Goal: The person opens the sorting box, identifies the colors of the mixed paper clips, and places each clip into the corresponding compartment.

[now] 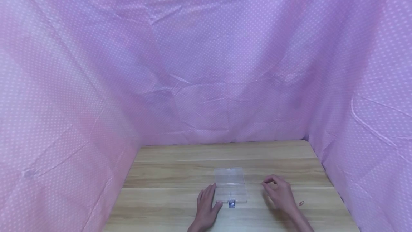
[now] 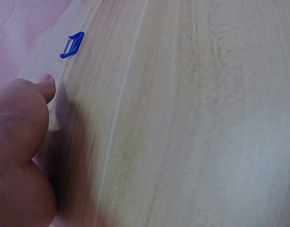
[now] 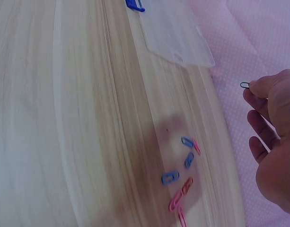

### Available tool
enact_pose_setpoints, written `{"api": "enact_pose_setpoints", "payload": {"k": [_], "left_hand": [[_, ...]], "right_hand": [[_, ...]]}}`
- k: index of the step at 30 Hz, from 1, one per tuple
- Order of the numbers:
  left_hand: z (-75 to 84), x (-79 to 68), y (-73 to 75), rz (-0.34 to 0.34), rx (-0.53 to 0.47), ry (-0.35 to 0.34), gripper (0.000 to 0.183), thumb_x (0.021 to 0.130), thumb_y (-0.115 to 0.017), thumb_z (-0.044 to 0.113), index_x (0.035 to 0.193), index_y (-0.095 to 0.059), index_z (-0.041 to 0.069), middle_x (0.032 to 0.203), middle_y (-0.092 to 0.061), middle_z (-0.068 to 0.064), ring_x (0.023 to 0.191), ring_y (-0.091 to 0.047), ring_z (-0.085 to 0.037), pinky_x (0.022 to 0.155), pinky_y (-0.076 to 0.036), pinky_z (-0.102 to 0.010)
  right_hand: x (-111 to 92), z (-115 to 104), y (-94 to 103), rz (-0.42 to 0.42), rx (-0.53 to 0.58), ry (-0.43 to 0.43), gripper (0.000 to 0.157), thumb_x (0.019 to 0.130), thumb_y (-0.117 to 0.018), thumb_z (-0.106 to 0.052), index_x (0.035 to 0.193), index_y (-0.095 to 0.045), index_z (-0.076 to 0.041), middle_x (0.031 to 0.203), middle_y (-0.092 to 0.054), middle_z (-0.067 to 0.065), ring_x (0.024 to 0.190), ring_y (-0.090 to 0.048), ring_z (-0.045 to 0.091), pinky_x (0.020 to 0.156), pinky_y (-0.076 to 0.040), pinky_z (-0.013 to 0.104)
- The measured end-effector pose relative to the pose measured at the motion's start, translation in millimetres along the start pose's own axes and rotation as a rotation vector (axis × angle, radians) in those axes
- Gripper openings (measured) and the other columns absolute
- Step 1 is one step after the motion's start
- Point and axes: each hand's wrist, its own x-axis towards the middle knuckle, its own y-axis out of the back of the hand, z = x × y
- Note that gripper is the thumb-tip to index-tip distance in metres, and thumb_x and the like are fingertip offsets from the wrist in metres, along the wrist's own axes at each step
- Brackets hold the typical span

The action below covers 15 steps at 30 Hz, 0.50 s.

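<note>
A clear plastic box (image 1: 230,192) lies flat on the table, with a blue clasp (image 2: 73,45) at its near edge. My left hand (image 1: 206,206) rests along the box's left side, fingers extended and thumb by its near left corner. To the right of the box, my right hand (image 1: 280,193) is raised off the table. Its thumb and forefinger pinch a dark green paper clip (image 3: 244,85), clearest in the right wrist view; the other fingers curl loosely. Whether the box holds anything is hard to make out.
Several loose paper clips, among them a blue one (image 3: 170,177) and a pink one (image 3: 175,201), lie on the wooden table (image 1: 167,174) under my right hand. An orange clip (image 1: 301,203) shows beside the right wrist. Pink dotted cloth (image 1: 206,63) walls the table in.
</note>
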Motion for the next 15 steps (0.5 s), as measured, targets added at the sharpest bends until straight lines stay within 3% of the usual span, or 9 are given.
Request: {"api": "enact_pose_setpoints", "payload": {"k": [10, 15], "left_hand": [[-0.9, -1.3, -3.4, 0.035, 0.009, -0.032, 0.074, 0.113, -0.066, 0.039, 0.174, -0.039, 0.007, 0.176, -0.049, -0.022, 0.165, -0.040, -0.050, 0.138, -0.012, -0.065], [-3.1, 0.0, -3.8, 0.025, -0.010, -0.021, 0.076, 0.112, -0.067, 0.039, 0.175, -0.038, 0.007, 0.177, -0.047, -0.022, 0.166, -0.038, -0.050, 0.139, -0.007, -0.064]], "right_hand": [[3, -16, -15.3, -0.091, 0.038, -0.074, 0.022, 0.090, -0.090, -0.001, 0.098, -0.080, -0.019, 0.098, -0.082, -0.008, 0.092, -0.076, 0.009, 0.097, -0.069, 0.041], [5, -19, -26.2, -0.071, 0.048, -0.039, 0.025, 0.088, -0.091, 0.002, 0.095, -0.080, -0.019, 0.095, -0.082, -0.011, 0.095, -0.076, 0.012, 0.095, -0.069, 0.039]]}}
